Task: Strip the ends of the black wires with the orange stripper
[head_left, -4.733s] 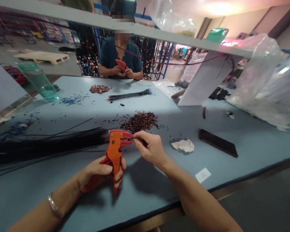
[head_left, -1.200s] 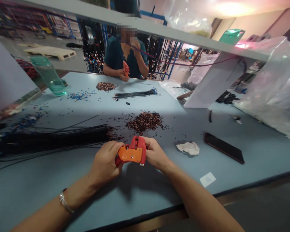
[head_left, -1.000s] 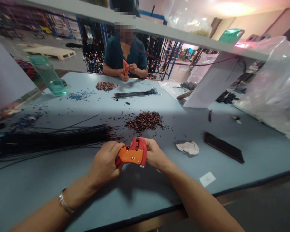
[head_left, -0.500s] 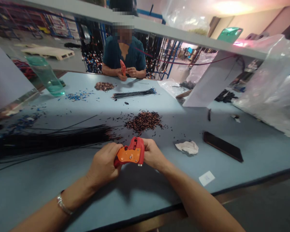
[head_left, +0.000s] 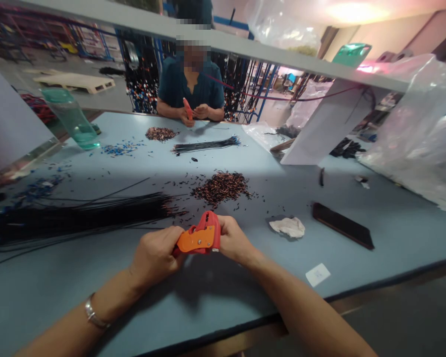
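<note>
My left hand is wrapped around the handles of a red and orange wire stripper, which points to the right above the table. At the tool's head, my right hand has its fingers bent in behind the jaws. The stripper hides those fingertips, so what they pinch cannot be made out. Just beyond the tool lies a heap of short black and copper-coloured wire offcuts. To the left, a thick bundle of black wires lies with its copper-tinted ends towards the heap.
Across the table, a co-worker holds a red tool. A smaller wire bundle and another offcut pile lie there. A green bottle stands left. On the right are crumpled tissue, a dark phone-like slab and a white card.
My left hand and the stripper have shifted slightly left, and the tool's handle end has dipped a little. My right hand stays by the jaws. The co-worker's red tool has moved slightly down and left.
</note>
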Available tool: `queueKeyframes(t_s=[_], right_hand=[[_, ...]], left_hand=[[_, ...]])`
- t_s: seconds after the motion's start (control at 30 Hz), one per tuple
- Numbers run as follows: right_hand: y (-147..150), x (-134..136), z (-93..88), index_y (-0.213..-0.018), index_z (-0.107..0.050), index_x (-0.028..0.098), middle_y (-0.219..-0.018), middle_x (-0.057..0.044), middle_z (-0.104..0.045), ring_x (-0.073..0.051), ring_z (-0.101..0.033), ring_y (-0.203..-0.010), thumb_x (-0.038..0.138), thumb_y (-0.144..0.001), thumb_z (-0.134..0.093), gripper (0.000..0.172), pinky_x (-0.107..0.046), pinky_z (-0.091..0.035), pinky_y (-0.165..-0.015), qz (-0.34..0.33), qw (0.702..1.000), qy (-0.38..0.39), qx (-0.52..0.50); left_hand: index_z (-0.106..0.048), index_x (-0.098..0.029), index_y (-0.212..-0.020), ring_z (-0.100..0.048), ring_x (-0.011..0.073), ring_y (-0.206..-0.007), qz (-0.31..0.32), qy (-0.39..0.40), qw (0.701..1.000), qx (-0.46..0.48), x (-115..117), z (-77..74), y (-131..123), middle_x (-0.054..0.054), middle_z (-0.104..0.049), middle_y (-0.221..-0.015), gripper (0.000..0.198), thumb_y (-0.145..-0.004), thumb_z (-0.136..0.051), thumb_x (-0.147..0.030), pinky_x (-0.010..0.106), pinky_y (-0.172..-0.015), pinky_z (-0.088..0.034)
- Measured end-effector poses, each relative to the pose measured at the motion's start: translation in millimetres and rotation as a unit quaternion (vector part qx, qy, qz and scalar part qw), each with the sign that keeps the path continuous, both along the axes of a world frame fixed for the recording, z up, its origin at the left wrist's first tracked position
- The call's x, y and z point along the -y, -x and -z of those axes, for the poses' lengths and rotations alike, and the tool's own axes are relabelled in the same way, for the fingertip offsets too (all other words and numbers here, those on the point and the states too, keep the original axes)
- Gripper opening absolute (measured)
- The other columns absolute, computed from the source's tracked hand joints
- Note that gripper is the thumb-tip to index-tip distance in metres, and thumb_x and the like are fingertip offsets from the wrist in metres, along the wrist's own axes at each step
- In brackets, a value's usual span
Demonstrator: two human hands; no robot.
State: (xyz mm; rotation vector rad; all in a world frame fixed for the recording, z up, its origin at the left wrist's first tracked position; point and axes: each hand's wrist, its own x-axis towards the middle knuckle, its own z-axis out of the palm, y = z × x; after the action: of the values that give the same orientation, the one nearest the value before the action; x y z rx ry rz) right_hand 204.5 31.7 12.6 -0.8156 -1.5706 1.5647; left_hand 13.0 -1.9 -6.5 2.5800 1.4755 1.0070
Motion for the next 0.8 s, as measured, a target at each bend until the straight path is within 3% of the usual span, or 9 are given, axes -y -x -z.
queueKeyframes(t_s=[0.13, 0.3, 0.4, 0.47, 0.53, 0.63, 0.73, 0.8], right_hand=[[1.4, -0.3, 0.9, -0.068, -0.059, 0.016, -0.064, 0.003, -0.059, -0.009, -0.052, -0.059, 0.020, -0.068, -0.061, 0.004, -0.020, -0.044, -0.056, -0.007, 1.000, -0.001, -0.010], [-0.2, -1.1, -3.5, -0.072, -0.062, 0.016, -0.068, 0.002, -0.058, -0.010, -0.051, -0.064, 0.027, -0.075, -0.059, 0.012, -0.021, -0.042, -0.059, -0.006, 0.999, -0.029, 0.024], [-5.3, -3.5, -8.7, -0.078, -0.062, 0.016, -0.062, 0.004, -0.051, -0.008, -0.043, -0.056, 0.032, -0.079, -0.059, 0.016, -0.019, -0.036, -0.053, -0.009, 0.998, -0.031, 0.055], [-8.8, -6.6, -10.1, -0.080, -0.061, 0.017, -0.060, 0.005, -0.048, -0.007, -0.040, -0.053, 0.033, -0.080, -0.059, 0.016, -0.019, -0.034, -0.051, 0.010, 0.998, -0.026, 0.052], [-11.6, -10.4, -9.3, -0.082, -0.062, 0.018, -0.062, 0.005, -0.050, -0.007, -0.041, -0.053, 0.033, -0.079, -0.060, 0.016, -0.019, -0.035, -0.051, 0.042, 0.998, -0.030, 0.042], [-14.8, -15.5, -7.3, -0.084, -0.064, 0.018, -0.067, 0.003, -0.053, -0.008, -0.043, -0.055, 0.035, -0.079, -0.061, 0.018, -0.020, -0.037, -0.053, 0.098, 0.994, -0.052, 0.026], [-17.4, -16.4, -8.9, -0.085, -0.065, 0.018, -0.068, 0.002, -0.054, -0.009, -0.045, -0.058, 0.036, -0.081, -0.060, 0.019, -0.021, -0.037, -0.055, 0.144, 0.984, -0.101, 0.027], [-18.6, -14.0, -12.2, -0.086, -0.065, 0.017, -0.064, 0.003, -0.051, -0.009, -0.044, -0.058, 0.035, -0.083, -0.058, 0.019, -0.021, -0.036, -0.055, 0.157, 0.977, -0.136, 0.054]], left_hand=[[-0.056, -0.022, -0.064, -0.048, 0.0141, -0.045, 0.008, 0.009, 1.000, 0.013, 1.0, -0.9, -0.8, 0.000, -0.056, -0.052, 0.019, -0.081, -0.053, -0.031, 0.027, -0.047, -0.030], [-0.056, -0.022, -0.065, -0.042, 0.0122, -0.044, 0.012, 0.053, 0.992, 0.111, 2.1, -3.5, -1.4, -0.003, -0.051, -0.051, 0.017, -0.079, -0.060, -0.031, 0.026, -0.048, -0.029], [-0.056, -0.022, -0.068, -0.038, 0.0112, -0.045, -0.017, 0.112, 0.978, 0.177, 1.4, -9.4, 0.1, -0.005, -0.047, -0.052, 0.017, -0.079, -0.062, -0.033, 0.025, -0.049, -0.031], [-0.057, -0.021, -0.070, -0.041, 0.0119, -0.049, -0.013, 0.196, 0.953, 0.231, 0.5, -13.4, 1.5, -0.004, -0.048, -0.055, 0.020, -0.080, -0.063, -0.037, 0.025, -0.051, -0.034], [-0.058, -0.020, -0.075, -0.049, 0.0145, -0.057, 0.040, 0.306, 0.900, 0.308, -0.1, -15.9, 2.2, -0.002, -0.055, -0.063, 0.023, -0.080, -0.064, -0.041, 0.025, -0.055, -0.040], [-0.059, -0.018, -0.086, -0.056, 0.0185, -0.069, 0.139, 0.437, 0.774, 0.437, 0.4, -16.4, 0.8, 0.002, -0.059, -0.073, 0.025, -0.079, -0.067, -0.041, 0.030, -0.065, -0.047], [-0.060, -0.018, -0.089, -0.056, 0.0189, -0.069, 0.191, 0.513, 0.658, 0.517, 1.9, -15.4, -2.3, 0.001, -0.056, -0.072, 0.027, -0.075, -0.071, -0.037, 0.034, -0.068, -0.049], [-0.060, -0.018, -0.090, -0.056, 0.0188, -0.068, 0.208, 0.545, 0.615, 0.531, 2.6, -15.0, -3.8, 0.001, -0.055, -0.071, 0.026, -0.075, -0.072, -0.035, 0.035, -0.067, -0.049]])
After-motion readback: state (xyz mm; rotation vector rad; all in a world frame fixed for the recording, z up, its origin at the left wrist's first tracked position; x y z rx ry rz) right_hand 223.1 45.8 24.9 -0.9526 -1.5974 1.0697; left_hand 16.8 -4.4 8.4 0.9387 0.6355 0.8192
